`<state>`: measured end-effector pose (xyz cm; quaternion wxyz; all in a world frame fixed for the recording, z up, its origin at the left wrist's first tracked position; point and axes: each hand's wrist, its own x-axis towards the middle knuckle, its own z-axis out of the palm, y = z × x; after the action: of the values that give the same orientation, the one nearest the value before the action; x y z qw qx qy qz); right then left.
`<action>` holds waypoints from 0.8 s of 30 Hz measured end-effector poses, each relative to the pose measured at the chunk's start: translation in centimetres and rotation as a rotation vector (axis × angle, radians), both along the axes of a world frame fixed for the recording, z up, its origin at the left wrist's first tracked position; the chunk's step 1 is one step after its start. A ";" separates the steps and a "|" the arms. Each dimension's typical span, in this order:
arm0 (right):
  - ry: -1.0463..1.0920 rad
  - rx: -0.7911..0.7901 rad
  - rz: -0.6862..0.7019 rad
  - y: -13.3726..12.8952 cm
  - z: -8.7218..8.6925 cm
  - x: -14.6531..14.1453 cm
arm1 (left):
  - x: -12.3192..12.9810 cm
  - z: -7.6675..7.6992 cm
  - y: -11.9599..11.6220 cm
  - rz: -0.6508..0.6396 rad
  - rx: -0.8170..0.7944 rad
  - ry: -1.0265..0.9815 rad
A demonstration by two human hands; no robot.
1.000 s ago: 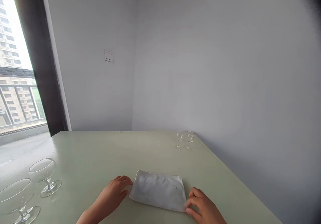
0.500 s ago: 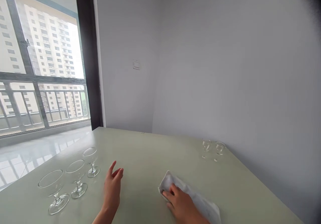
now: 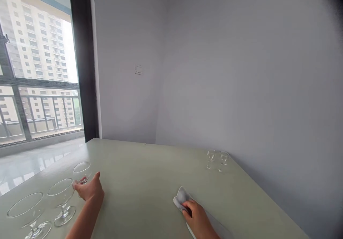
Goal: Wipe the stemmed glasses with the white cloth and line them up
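Observation:
My left hand (image 3: 90,188) reaches around the stem area of the farthest of three stemmed glasses on the left, its fingers partly behind the glass (image 3: 81,169) and the thumb pointing up. Nearer stand the middle glass (image 3: 64,210) and the nearest glass (image 3: 34,228), both upright. On the right, my right hand (image 3: 197,215) pinches the end of a folded white cloth (image 3: 182,195), which lies on the table and runs back under the hand.
Two small stemmed glasses, one at the left (image 3: 211,157) and one at the right (image 3: 224,158), stand near the far right table edge. The pale green table (image 3: 150,171) meets a grey wall (image 3: 227,71). A window is at the left.
My left hand has moved left to the farthest glass. My right hand has gathered up the end of the cloth. The view has turned slightly right.

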<state>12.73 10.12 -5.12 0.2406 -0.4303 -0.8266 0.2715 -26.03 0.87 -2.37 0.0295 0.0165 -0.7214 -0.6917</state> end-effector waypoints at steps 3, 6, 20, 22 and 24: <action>0.318 -0.192 -0.127 0.1 0.8 1.4 | 0.3 0.9 0.6 -0.055 -0.064 -0.042; 0.696 -0.520 -0.244 -0.2 1.7 2.9 | 3.9 1.5 1.4 -0.273 -0.132 0.066; 0.872 -0.350 -0.159 -6.1 6.5 -1.7 | 23.7 1.6 3.9 -0.954 -0.277 0.655; 0.761 -0.278 -0.089 -6.5 5.0 -2.5 | 23.8 1.6 3.7 -0.947 -0.320 0.701; 0.690 -0.274 -0.032 -6.5 3.8 -2.5 | 23.8 1.5 3.4 -0.951 -0.360 0.747</action>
<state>10.25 3.66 -1.31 0.4496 -0.3544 -0.6459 0.5050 -2.26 4.30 -0.87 -0.0292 -0.5540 -0.6958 -0.4561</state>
